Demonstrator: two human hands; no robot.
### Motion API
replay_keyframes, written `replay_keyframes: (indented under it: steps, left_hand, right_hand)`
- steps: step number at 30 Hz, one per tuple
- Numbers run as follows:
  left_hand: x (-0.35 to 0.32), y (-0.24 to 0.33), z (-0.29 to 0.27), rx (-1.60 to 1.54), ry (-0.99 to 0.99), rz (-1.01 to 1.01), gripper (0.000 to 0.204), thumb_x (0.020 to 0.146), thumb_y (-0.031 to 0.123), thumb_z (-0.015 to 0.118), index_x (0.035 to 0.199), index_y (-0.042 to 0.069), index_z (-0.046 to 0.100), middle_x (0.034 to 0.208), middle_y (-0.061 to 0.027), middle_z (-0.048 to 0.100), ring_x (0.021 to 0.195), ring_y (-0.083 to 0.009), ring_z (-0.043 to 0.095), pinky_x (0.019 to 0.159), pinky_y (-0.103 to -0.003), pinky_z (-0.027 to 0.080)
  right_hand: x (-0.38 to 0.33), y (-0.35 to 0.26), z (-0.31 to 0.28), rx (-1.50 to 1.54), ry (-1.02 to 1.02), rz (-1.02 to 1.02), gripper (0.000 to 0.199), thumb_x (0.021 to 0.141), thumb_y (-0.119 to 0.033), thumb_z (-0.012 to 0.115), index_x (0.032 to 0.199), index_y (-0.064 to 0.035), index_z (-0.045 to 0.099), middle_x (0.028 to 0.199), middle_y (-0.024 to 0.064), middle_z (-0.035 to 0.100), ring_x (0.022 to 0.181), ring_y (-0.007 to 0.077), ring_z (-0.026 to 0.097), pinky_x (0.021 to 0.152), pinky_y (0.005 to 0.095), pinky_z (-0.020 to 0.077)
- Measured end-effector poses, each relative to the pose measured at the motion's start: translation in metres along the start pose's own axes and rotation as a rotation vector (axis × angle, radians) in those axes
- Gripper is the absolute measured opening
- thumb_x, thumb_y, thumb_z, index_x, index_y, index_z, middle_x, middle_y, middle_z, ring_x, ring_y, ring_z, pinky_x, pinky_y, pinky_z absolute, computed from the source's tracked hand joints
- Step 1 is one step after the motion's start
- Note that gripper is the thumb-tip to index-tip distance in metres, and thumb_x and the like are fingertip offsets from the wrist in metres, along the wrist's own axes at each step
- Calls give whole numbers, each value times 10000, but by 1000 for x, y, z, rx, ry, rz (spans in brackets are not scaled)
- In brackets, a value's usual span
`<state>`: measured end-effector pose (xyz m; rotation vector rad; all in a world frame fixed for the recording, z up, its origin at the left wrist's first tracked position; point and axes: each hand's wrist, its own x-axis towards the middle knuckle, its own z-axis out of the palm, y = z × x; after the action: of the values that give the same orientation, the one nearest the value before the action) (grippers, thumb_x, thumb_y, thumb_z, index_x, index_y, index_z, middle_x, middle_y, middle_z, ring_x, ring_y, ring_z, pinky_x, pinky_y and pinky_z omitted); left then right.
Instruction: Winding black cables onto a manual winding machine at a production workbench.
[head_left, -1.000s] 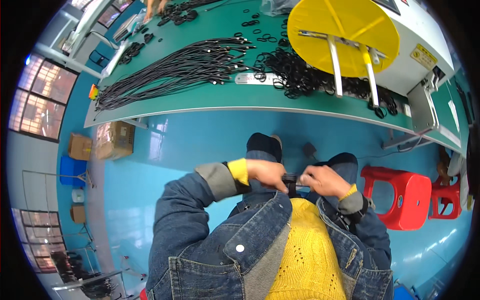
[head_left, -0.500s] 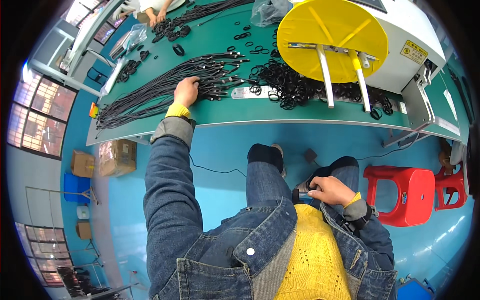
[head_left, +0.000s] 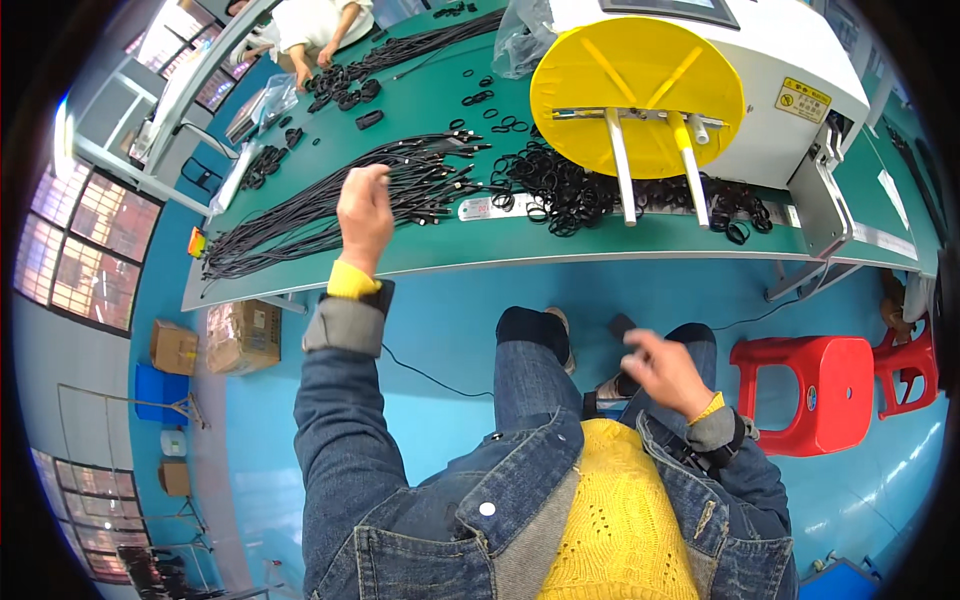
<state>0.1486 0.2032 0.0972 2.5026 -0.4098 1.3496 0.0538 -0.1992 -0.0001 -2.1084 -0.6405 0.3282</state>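
Over the near edge of a spread of black cables [head_left: 310,212] with metal-tipped ends, my left hand [head_left: 365,222] is raised with its fingers curled in. Nothing shows in it. The cables fan across the green table, their tips toward the right. Above my lap hovers my right hand [head_left: 668,374], thumb and fingers apart, holding nothing. To the right of the cable tips lies a heap of small coiled black loops [head_left: 565,190], partly under a machine's yellow disc [head_left: 640,85] with two white rods.
A metal ruler strip [head_left: 482,208] lies along the table's front. The white machine [head_left: 770,80] stands at the right. Across the table a person's hands [head_left: 312,65] handle black coils. Red stools [head_left: 845,395] stand at my right; cardboard boxes [head_left: 243,335] are on the floor at left.
My left hand has lifted off the cables and back toward me, its fingers curling. My right hand has risen slightly from my lap, its thumb and fingers spreading. The whole view has shifted a little.
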Motion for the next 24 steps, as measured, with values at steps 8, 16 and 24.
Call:
replay_keyframes:
  steps: [8, 16, 24]
  left_hand:
    - [10, 189, -10, -408, -180, 380, 219, 644, -33, 617, 852, 34, 629, 706, -73, 550, 576, -200, 546, 485, -300, 450]
    - [56, 227, 19, -486, -83, 171, 140, 709, 28, 669, 846, 10, 645, 679, -72, 536, 566, -168, 531, 494, -262, 428]
    - [76, 195, 81, -800, -207, -305, 105, 760, 54, 660, 845, -6, 651, 680, -35, 562, 595, -74, 509, 530, -208, 407]
  right_hand:
    - [14, -69, -62, -521, 827, -656, 305, 738, -83, 674, 1011, 22, 590, 818, 138, 596, 699, 257, 580, 588, 313, 481]
    - [35, -55, -110, -638, 985, -508, 191, 721, -73, 676, 891, -23, 604, 779, 121, 590, 636, 279, 580, 550, 316, 480]
    - [118, -34, -120, -572, 1036, -316, 145, 778, -184, 626, 778, -40, 604, 677, 111, 590, 613, 280, 578, 521, 350, 456]
